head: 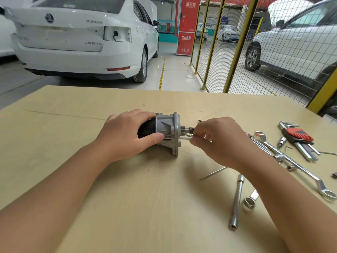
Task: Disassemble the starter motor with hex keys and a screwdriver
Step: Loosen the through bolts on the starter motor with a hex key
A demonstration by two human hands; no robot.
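Note:
The starter motor (168,131) lies on its side in the middle of the wooden table (127,198), black body to the left, grey flanged housing to the right. My left hand (125,136) grips the black body, thumb against the grey housing. My right hand (217,141) pinches a thin L-shaped hex key (187,136) right beside the flange, under the pinion shaft; whether its tip sits in a bolt is hidden from me.
Right of the motor lie a hex key set in a red holder (299,137), a long ring spanner (291,163), a socket extension (237,201), a loose socket (290,168), a thin steel rod (213,173) and small bits. Beyond the table stand parked cars and a yellow mesh fence (237,52).

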